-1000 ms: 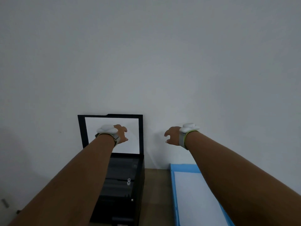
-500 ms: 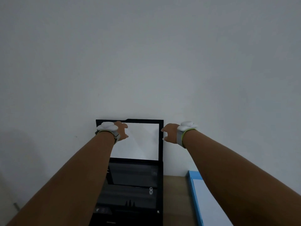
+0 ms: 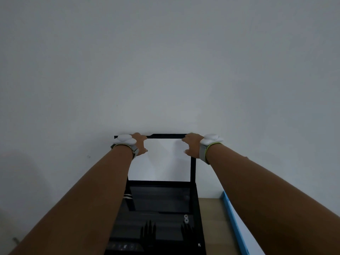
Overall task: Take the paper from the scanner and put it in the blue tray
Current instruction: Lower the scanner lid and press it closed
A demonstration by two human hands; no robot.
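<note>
Your left hand (image 3: 140,145) and right hand (image 3: 192,145) both curl over the top corners of the scanner lid (image 3: 192,168), which stands raised against the wall (image 3: 165,61); whether the fingers pinch anything, you cannot tell. The scanner (image 3: 161,208) glass looks dark, paper not clearly visible there. The blue tray (image 3: 232,214) sits right of it on the wooden table (image 3: 211,218).

Hidden and cut-off parts
Your right forearm covers most of the blue tray (image 3: 232,214); the scanner (image 3: 161,208) runs off the bottom edge.
</note>
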